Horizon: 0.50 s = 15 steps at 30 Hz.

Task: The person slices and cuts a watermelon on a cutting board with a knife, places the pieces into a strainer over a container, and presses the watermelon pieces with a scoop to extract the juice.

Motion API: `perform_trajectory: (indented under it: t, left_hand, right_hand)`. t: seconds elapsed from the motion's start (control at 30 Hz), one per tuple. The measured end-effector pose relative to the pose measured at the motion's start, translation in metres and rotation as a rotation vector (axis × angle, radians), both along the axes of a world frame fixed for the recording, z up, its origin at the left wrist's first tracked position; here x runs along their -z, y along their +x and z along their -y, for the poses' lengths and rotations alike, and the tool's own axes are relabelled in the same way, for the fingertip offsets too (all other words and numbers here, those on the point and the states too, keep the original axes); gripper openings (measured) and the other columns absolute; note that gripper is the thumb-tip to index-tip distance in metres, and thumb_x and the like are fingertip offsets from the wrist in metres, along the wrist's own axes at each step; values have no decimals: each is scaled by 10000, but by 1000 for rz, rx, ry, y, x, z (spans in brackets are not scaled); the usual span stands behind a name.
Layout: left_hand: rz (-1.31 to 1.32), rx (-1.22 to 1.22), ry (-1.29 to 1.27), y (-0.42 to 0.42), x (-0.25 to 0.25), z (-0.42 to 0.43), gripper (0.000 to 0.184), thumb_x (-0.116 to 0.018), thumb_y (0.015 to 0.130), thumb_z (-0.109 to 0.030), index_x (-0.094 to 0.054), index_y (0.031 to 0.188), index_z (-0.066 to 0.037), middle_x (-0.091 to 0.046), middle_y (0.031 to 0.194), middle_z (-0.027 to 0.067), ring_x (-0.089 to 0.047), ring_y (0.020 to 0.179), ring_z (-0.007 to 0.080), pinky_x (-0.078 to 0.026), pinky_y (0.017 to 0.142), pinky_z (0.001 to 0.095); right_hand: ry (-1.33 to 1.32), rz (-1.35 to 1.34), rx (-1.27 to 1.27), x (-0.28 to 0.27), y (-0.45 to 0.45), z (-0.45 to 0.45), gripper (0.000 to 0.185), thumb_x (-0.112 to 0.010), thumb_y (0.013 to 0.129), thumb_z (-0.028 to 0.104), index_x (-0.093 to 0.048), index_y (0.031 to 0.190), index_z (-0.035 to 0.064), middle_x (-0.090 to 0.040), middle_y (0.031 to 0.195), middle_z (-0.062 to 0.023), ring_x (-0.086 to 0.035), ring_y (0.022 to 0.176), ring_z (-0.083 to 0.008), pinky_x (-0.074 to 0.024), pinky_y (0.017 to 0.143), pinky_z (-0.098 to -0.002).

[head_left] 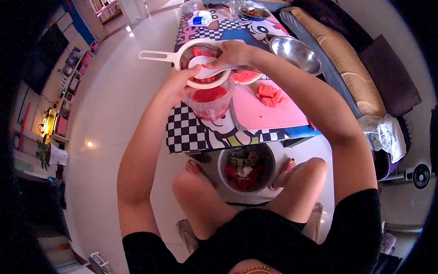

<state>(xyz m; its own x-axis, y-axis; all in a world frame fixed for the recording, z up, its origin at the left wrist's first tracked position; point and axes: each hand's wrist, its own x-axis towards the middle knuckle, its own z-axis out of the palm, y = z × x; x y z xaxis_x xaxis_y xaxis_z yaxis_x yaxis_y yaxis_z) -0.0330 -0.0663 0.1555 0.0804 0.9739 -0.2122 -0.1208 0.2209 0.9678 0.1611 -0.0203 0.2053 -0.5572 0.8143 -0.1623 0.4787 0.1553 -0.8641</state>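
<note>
A white-rimmed strainer [179, 58] is held over a clear plastic container [213, 111] with red liquid inside. Red watermelon pieces [198, 51] lie in the strainer, partly covered by a white spoon [199, 60]. My left hand [180, 84] is closed on the near left side of the strainer, its thumb reaching onto the spoon. On the far right side of the rim, my right hand [235, 54] is closed too, its thumb against the spoon. The spoon's handle points right, below my right hand. Fingers under the rim are hidden.
A pink cutting board [258, 114] bears cut watermelon cubes [270, 95]; a watermelon slice [247, 76] lies behind. A metal bowl [295, 55] stands at right, a tissue pack [200, 19] farther back. Below the table edge, between my feet, sits a scrap bucket [222, 176].
</note>
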Motion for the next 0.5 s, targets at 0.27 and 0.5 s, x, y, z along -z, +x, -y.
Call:
perform_trajectory:
  t: [0.27,0.5]
  left_hand:
    - [86,-88,54,4,5,4,369,-628,848,-53,-523,1202,-54,-608,1105,106,-629,954,227,-558,766,368]
    - [109,-180,94,11,10,6,352,-632,826,-1,-547,1168,3,-625,1064,140,-641,913,250,-552,748,390]
  right_hand:
    - [351,290,98,13,-13,-15,526,-814,643,274,-641,1022,-47,-675,873,-132,-642,752,-190,-509,658,-311]
    - [525,367,132,20,-15,-16,608,-815,574,390,-646,965,-44,-671,894,-195,-665,797,-271,-518,701,-366]
